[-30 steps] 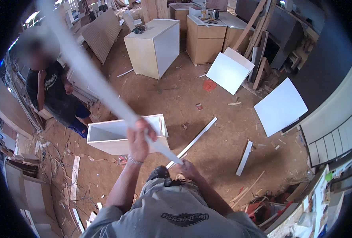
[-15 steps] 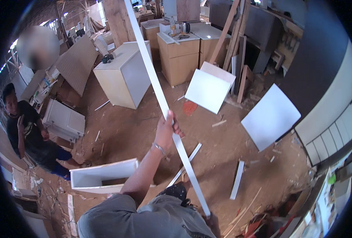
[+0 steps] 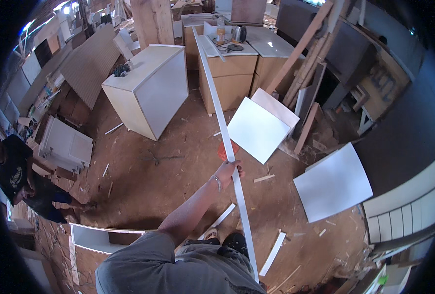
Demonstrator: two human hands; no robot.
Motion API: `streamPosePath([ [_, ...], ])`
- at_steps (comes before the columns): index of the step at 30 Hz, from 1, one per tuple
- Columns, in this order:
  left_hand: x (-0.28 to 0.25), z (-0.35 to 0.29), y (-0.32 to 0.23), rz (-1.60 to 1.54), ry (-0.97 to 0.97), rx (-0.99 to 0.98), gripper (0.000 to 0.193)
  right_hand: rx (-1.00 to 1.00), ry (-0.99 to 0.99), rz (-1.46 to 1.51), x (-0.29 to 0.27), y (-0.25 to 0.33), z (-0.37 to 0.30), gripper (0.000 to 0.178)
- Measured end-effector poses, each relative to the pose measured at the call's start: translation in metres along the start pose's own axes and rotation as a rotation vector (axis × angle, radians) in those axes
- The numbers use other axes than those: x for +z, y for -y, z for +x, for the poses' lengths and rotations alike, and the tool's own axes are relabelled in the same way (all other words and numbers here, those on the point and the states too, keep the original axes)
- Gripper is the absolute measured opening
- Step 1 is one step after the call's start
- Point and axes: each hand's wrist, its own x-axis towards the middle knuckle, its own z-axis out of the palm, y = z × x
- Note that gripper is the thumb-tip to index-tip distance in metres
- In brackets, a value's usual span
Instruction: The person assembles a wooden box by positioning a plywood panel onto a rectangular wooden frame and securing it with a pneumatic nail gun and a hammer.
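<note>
Expect a light, somewhat whippy long white strip (image 3: 218,105), running from about twelve to six o'clock, best held near mid-length, clasped in the left hand (image 3: 228,170); cannot tell the unseen right hand's grip.

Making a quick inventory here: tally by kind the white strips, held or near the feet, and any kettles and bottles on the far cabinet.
Long white strip in the left hand: 1
Short white strips near the feet: 2
Kettle: 1
Bottle: 1
Total: 5
</note>
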Motion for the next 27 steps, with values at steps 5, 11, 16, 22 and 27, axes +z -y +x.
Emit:
streamPosePath([
  [5,0.011,0.159,-0.056,-0.029,0.159,0.071,0.014,-0.111,0.052,-0.054,-0.052,0.086,0.123,0.047],
  [11,0.065,0.313,-0.199,-0.012,-0.06,0.259,0.023,-0.254,0.002,-0.168,-0.122,0.297,0.246,0.046],
  [16,0.071,0.403,-0.354,0.065,0.005,0.427,0.042,-0.524,-0.2,-0.199,-0.167,0.557,0.287,0.043],
  [22,-0.006,0.429,-0.451,0.256,0.075,0.464,0.052,-0.8,-0.343,-0.003,-0.115,0.838,0.394,0.04],
  [27,-0.207,0.408,-0.442,0.434,-0.138,0.366,0.046,-0.886,-0.274,0.141,-0.028,1.049,0.444,0.041],
])
